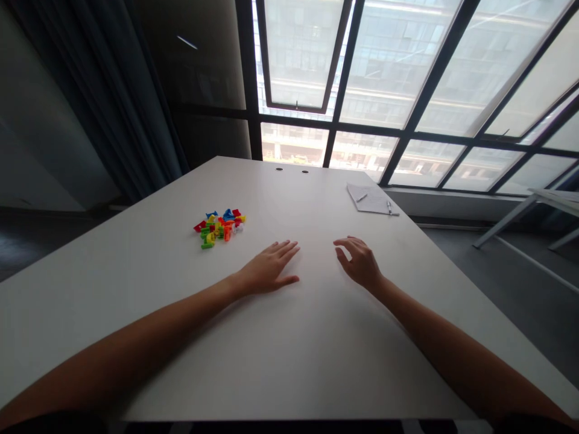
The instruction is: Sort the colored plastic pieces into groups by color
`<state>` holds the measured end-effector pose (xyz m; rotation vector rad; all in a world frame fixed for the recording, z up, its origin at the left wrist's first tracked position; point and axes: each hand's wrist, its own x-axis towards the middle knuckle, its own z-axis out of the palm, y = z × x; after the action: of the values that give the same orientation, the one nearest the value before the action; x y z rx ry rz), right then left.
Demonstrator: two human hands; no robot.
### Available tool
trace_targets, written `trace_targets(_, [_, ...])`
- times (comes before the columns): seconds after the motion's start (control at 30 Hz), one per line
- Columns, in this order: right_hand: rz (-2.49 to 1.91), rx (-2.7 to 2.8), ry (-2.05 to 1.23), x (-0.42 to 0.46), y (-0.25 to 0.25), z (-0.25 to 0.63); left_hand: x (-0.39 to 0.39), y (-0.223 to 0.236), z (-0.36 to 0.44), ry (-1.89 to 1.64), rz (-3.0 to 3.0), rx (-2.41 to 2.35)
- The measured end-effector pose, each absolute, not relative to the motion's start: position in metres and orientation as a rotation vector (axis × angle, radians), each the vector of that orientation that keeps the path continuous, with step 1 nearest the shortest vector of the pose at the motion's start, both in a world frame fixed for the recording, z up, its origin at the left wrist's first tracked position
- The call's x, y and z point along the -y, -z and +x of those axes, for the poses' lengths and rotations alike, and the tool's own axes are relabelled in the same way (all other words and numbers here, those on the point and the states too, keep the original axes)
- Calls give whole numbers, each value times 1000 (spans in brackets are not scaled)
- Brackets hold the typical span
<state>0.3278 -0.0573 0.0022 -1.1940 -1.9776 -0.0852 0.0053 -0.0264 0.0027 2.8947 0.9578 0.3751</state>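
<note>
Small multicolored pcs [227, 233] are heaped on the table [312, 355], fwd & left of L hand [265, 269], well apart from R hand [360, 264]; no common long axis can be made out. L fingers are slightly spread, thumb out; R fingers are loosely curled, thumb apart. Nothing's held w/ either.

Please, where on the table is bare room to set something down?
The white table is bare between the forearms, down to the near edge, and beyond the left hand and right hand, between the colourful plastic pieces and the paper. It is crowded within the heap of pieces; two pens occupy the paper.
</note>
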Motion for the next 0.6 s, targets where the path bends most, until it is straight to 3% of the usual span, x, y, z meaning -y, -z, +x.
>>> trace_targets(0.17, [-1226, 2254, 40, 77, 1, 304, 48, 3, 12, -396, 2898, -996])
trace_targets(0.33, [-1347, 2483, -160, 80, 23, 300, 43, 9, 13, -122, 2852, -1063])
trace_targets(0.6, [-1425, 2485, -220, 75, 29, 299, 43, 5, 14, -44, 2826, -1081])
